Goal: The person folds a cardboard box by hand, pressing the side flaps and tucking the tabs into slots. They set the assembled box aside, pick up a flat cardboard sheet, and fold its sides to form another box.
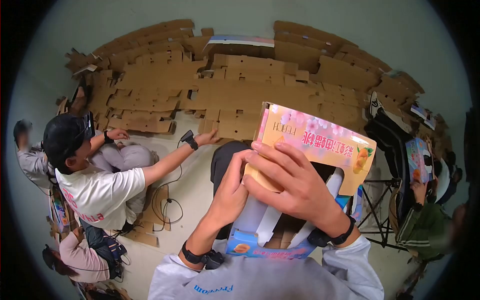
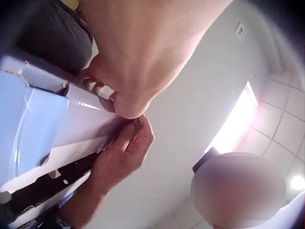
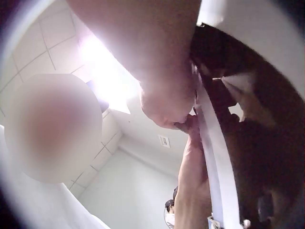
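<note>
A printed cardboard fruit box (image 1: 320, 135), with pink blossoms on an orange panel and a cut-out window, is held tilted in front of my chest. My left hand (image 1: 229, 195) grips its left edge, thumb up along the corner. Across the same corner lies my right hand (image 1: 300, 190), its fingers bent over the orange panel and meeting the left fingertips. In the left wrist view, both hands come together at the end of the box's pale side wall (image 2: 81, 124). The right wrist view shows the dark box interior (image 3: 257, 129) beside the right hand. Some fingertips are hidden behind the box.
Flattened brown cardboard sheets (image 1: 240, 100) cover the floor ahead in overlapping layers. A person in a white shirt (image 1: 107, 190) sits close on my left, one arm stretched to the sheets. A black cable (image 1: 167, 201) lies between us. On the right are a black metal stand (image 1: 377, 215) and another person holding a box (image 1: 417, 160).
</note>
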Motion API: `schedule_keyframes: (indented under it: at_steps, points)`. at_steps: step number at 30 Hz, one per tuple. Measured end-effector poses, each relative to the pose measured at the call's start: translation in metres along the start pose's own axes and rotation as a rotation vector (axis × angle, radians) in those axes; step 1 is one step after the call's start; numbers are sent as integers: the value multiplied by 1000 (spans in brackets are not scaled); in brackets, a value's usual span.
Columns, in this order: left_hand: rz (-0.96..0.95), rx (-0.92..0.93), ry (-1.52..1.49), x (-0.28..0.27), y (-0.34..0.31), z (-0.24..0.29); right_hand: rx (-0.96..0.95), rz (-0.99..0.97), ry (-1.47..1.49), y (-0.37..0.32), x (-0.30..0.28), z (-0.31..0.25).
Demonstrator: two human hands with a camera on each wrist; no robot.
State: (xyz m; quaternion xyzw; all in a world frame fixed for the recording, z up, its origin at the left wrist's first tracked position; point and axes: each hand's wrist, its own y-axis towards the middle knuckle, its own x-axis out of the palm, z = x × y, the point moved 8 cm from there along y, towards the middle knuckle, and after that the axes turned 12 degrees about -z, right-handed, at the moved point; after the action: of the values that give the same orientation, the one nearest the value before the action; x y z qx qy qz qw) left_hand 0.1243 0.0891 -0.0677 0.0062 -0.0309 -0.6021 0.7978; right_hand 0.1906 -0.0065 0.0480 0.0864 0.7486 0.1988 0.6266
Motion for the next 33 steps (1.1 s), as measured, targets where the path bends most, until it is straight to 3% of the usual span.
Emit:
schedule_keyframes:
  at_steps: [4,7,13,14,17,20,26,29,33]
  points:
    - [92,-91,153,3,-2,-2,9,-27,54,5,6,1]
    - [99,-106,98,3,-5,-7,-11,-18,45,5,5,-2]
    - [-60,41,-113,-3,-21,-7,-59,58,-22,-3,-6,-11]
    - [-69,-21,-17,1,-25,3,-64,60,-22,-4,-7,-13]
    - [-80,81,35,1,-29,12,-63,78,-56,-7,-5,-15]
    - [-69,46,102,2,-27,17,-55,87,-97,-8,-4,-14]
    - [-46,-30,-12,9,-22,12,1,149,-176,-18,-8,-16]
    - [-106,110,49,11,-22,24,23,141,-208,-24,-7,-14]
    - [-61,67,54,16,-20,19,71,112,-203,-25,-10,-17]
